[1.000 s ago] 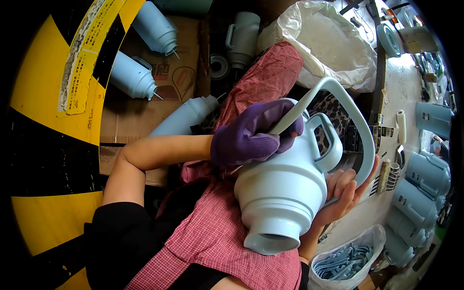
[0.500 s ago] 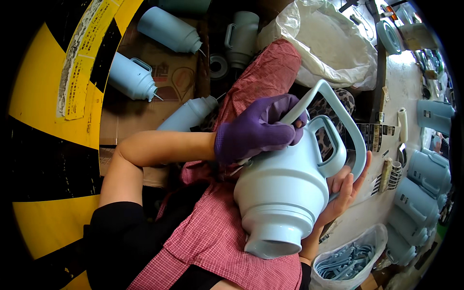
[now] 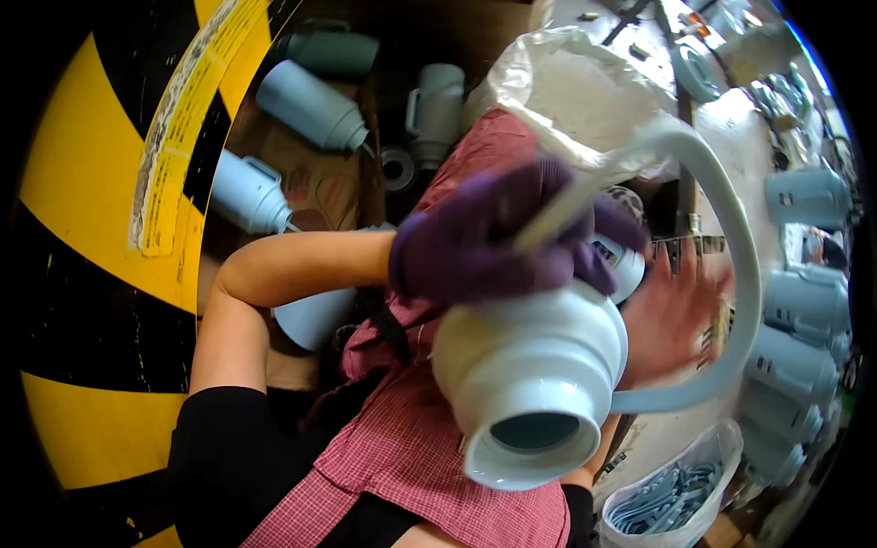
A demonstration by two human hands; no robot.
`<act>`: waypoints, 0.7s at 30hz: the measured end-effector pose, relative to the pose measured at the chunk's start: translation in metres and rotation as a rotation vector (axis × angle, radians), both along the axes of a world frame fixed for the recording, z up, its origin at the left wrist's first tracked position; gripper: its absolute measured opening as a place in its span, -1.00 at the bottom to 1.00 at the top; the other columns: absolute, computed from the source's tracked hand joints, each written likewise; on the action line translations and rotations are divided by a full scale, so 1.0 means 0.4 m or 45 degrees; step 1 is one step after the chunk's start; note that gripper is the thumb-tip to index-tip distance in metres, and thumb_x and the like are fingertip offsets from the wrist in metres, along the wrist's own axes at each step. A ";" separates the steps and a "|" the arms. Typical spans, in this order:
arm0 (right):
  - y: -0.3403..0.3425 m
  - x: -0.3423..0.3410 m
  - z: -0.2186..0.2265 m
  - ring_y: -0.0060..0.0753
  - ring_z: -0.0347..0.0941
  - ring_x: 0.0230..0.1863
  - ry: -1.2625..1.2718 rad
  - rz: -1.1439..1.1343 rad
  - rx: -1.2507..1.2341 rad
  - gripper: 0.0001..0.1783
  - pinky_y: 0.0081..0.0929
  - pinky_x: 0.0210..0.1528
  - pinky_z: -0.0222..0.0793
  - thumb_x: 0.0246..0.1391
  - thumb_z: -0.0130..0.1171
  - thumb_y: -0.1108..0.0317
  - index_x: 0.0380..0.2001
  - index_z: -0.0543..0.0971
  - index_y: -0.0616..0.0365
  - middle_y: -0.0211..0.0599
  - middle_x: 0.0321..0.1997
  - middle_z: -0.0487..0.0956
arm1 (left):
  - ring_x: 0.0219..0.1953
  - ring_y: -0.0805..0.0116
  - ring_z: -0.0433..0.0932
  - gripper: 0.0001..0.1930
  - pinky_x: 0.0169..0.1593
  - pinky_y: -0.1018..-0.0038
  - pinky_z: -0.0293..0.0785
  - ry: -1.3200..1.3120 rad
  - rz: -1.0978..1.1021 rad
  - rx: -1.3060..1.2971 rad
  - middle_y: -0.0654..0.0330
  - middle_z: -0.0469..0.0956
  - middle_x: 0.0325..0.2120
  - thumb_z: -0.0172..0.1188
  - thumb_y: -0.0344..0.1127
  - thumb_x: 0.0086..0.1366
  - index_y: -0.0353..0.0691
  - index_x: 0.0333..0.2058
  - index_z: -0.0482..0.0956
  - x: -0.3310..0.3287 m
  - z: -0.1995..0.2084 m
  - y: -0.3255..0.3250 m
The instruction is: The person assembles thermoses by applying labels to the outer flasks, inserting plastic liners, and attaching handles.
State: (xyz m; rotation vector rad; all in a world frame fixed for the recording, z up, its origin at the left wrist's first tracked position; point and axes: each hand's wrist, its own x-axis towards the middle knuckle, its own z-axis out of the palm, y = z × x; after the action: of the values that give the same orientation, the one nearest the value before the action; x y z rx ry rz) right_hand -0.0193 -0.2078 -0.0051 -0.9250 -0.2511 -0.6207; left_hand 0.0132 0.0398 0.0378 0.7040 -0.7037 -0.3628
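My left hand [image 3: 498, 242], in a purple glove, is closed round one arm of the swing handle [image 3: 744, 274] of a pale blue thermos jug [image 3: 539, 342]. The jug hangs tilted above my lap, its round pouring mouth turned towards me and the inside dark. Its handle loops out to the right in a wide arc. Bare and blurred by motion, my right hand [image 3: 671, 315] is behind that loop with fingers spread, beside the jug's body. Whether its palm touches the jug is hidden.
On the left, a yellow-and-black striped panel [image 3: 91, 274] stands close to my arm. Several blue jugs [image 3: 311, 105] lie around a cardboard box beyond. A large clear plastic bag [image 3: 585, 87] is ahead. At right, more jugs [image 3: 790, 365] line a bench, above a bag of blue handles [image 3: 667, 498].
The jug has tipped so its mouth faces me more, and its handle has swung out to the right. My right hand has opened and spread its fingers. My left hand keeps its grip.
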 end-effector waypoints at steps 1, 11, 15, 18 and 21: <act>0.008 0.073 -0.006 -0.38 0.48 -0.14 0.150 0.299 0.006 -0.24 -0.45 -0.09 0.45 0.37 0.01 -0.12 0.41 0.23 0.19 -0.27 -0.21 0.54 | 0.07 0.15 0.63 -0.77 0.19 0.26 0.51 0.200 -0.089 -0.017 -0.11 0.47 0.18 0.15 -0.52 0.35 -0.35 -0.04 0.47 0.033 0.049 -0.008; -0.256 0.017 -0.073 -0.30 0.58 0.06 0.565 0.296 0.285 -0.50 -0.38 0.04 0.55 0.42 0.02 0.10 0.22 0.45 0.24 -0.19 0.07 0.62 | 0.35 -0.06 0.30 -0.63 0.43 -0.26 0.06 -2.358 1.242 1.386 0.12 0.49 0.19 0.31 0.07 0.25 0.18 0.01 0.63 0.250 -0.156 0.027; -0.590 -0.253 0.006 -0.20 0.42 0.30 0.224 -0.529 0.299 -0.60 -0.14 0.40 0.30 0.43 0.01 0.18 0.15 0.51 0.22 -0.20 0.23 0.57 | 0.41 -0.08 0.20 -0.55 0.46 -0.29 -0.10 -1.718 0.891 1.699 0.07 0.46 0.21 0.28 -0.03 0.20 -0.13 -0.01 0.62 0.111 -0.361 0.050; -0.723 -0.374 0.115 -0.27 0.42 0.25 0.039 -0.915 -0.039 -0.69 -0.13 0.33 0.27 0.40 0.11 0.22 0.09 0.51 0.13 -0.32 0.26 0.52 | 0.48 -0.06 0.08 -0.49 0.47 -0.35 -0.38 -1.563 0.641 2.178 0.03 0.42 0.26 0.20 0.05 0.25 -0.17 0.05 0.62 0.032 -0.400 0.004; -0.860 -0.359 0.120 -0.29 0.43 0.17 0.092 -1.287 -0.097 -0.68 -0.17 0.29 0.26 0.32 0.23 0.34 0.06 0.46 0.17 -0.32 0.24 0.48 | 0.52 0.00 0.01 -0.41 0.46 -0.38 -0.51 -1.676 0.256 2.543 0.05 0.36 0.34 0.10 0.12 0.31 -0.15 0.17 0.57 0.022 -0.441 -0.056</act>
State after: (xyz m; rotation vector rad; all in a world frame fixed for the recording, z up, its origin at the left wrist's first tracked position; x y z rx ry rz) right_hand -0.1629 -0.5519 0.0428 -1.1232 0.2953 -1.5053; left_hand 0.0219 0.0172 -0.1387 3.0539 -1.3566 -0.2833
